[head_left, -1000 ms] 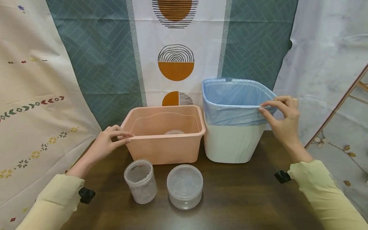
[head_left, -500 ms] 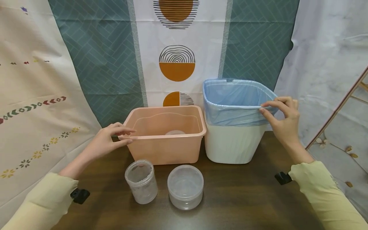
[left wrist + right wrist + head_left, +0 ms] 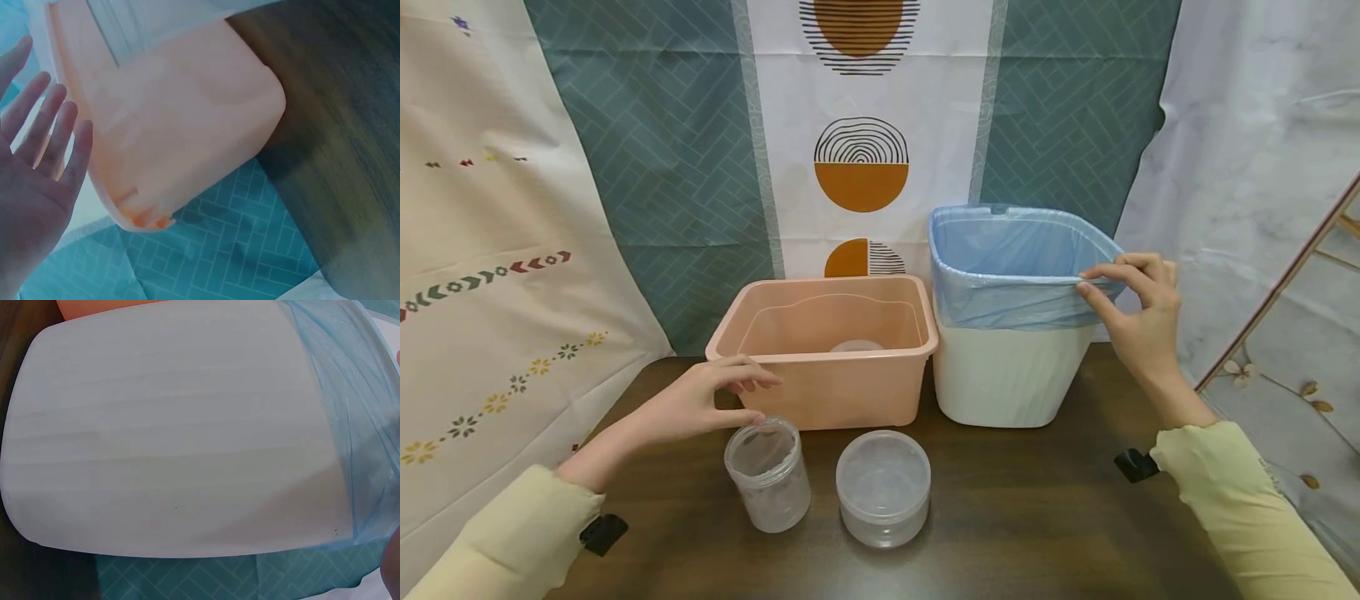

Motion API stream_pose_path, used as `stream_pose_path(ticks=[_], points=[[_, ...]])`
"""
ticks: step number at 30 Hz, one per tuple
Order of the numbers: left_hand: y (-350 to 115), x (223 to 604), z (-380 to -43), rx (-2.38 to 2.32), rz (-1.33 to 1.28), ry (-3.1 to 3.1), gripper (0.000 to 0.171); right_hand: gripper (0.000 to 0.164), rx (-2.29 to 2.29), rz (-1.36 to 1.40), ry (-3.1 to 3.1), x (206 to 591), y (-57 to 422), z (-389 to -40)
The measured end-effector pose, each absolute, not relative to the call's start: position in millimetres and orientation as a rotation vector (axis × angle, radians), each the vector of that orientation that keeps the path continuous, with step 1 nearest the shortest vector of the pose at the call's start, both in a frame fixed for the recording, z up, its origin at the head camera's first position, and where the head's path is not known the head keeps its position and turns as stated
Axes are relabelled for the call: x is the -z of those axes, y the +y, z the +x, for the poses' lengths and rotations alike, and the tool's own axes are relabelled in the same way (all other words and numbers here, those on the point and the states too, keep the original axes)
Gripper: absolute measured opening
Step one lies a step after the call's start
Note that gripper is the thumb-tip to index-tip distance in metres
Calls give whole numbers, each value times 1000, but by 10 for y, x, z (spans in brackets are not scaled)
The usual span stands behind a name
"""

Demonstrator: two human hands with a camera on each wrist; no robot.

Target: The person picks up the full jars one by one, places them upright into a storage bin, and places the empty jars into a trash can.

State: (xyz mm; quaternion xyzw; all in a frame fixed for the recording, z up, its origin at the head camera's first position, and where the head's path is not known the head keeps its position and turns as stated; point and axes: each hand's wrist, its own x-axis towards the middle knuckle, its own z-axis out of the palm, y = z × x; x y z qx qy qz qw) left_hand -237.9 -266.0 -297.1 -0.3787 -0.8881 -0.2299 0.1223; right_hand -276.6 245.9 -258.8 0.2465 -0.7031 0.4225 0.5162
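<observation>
My left hand (image 3: 703,400) hovers in front of the peach plastic tub (image 3: 831,396), fingers extended and thumb tip right at the rim of a clear plastic jar (image 3: 778,496). In the left wrist view the left hand (image 3: 37,175) has its fingers spread, with the tub (image 3: 187,119) beside them. My right hand (image 3: 1142,312) pinches the front right rim of a white bin (image 3: 1007,375), thumb outside and fingers over the edge, on the blue bag (image 3: 1000,304) folded over it. The right wrist view is mostly the bin's side (image 3: 169,437); the right hand is largely out of frame.
A round clear container with a lid (image 3: 883,492) stands right of the jar on the dark wooden table (image 3: 1000,517). A translucent round thing (image 3: 857,345) lies inside the tub. Patterned cloths (image 3: 685,167) hang behind and at both sides.
My left hand has let go of the tub's front left rim and moved down and right to the jar's rim. The right hand has stayed on the bin's rim.
</observation>
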Motion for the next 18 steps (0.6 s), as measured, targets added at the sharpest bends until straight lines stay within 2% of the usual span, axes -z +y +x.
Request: stream_pose_path(ticks=[18], points=[[-2560,3036,-2303,658,-1235,-2840,57,17,-1014,570,-1708,2627,2487,-2807]])
